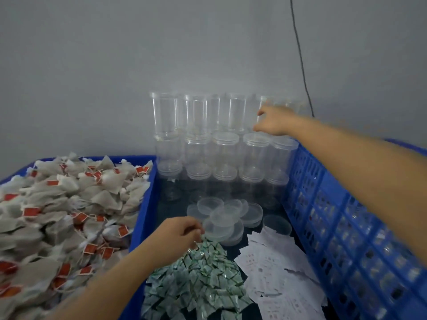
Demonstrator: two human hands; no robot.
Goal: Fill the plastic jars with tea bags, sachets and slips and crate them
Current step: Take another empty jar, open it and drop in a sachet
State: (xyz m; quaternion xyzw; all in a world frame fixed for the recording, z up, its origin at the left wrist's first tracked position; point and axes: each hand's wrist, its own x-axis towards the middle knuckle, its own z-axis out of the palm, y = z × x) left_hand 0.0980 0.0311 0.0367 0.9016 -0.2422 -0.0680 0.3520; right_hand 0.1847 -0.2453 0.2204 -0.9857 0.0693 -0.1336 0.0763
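Clear plastic jars [225, 146] stand stacked in rows against the grey wall. My right hand [273, 121] reaches to the top row at the right and its fingers curl round a jar [263, 105] there. My left hand [179, 234] is low in the middle, pinching a green sachet at the top of the sachet pile [196, 280]. Tea bags [60, 213] with red tags fill the blue bin on the left. White slips [277, 273] lie right of the sachets. Clear lids [221, 215] are heaped in front of the jars.
A blue perforated crate [346, 239] stands at the right, under my right forearm. The blue bin's rim [145, 204] separates the tea bags from the dark work surface. A black cable [300, 56] hangs down the wall.
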